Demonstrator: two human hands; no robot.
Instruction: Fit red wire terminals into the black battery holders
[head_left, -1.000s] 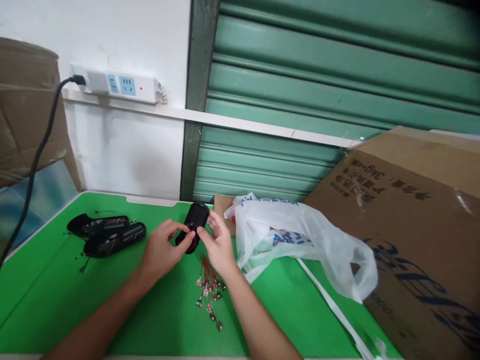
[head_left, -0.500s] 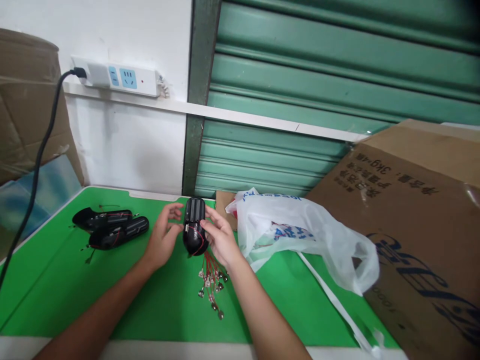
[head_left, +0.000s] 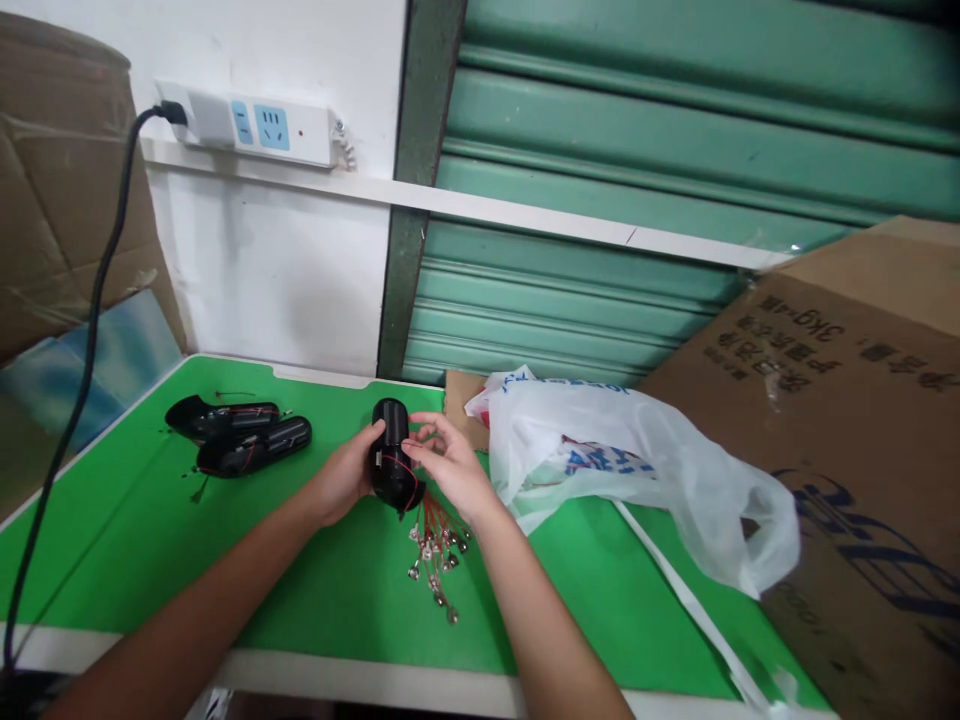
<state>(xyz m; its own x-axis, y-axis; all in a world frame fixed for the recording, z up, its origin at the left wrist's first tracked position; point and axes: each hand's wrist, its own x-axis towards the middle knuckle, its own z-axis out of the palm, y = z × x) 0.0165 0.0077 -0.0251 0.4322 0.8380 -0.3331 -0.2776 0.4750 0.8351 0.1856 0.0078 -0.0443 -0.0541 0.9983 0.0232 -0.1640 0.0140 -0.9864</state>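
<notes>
A black, rounded device (head_left: 391, 470) is held above the green table, with a red wire across its front. My left hand (head_left: 349, 470) grips its left side, thumb on the front. On the other side, my right hand (head_left: 446, 455) pinches the red wire between thumb and forefinger, its other fingers partly curled. A bundle of red wires with small metal discs (head_left: 439, 560) hangs or lies below the device. Two similar black devices (head_left: 255, 447) (head_left: 221, 418) lie on the table to the left, with thin wires around them.
A white plastic bag (head_left: 637, 450) lies right of my hands, by a large cardboard box (head_left: 847, 420). A white strap (head_left: 690, 610) crosses the green table (head_left: 315, 600). At left, a black cable (head_left: 94, 330) runs down from a power strip (head_left: 255, 125).
My left hand has closed onto the device's left side. My right hand has drawn slightly away from the device with the red wire. The whole view has shifted a little.
</notes>
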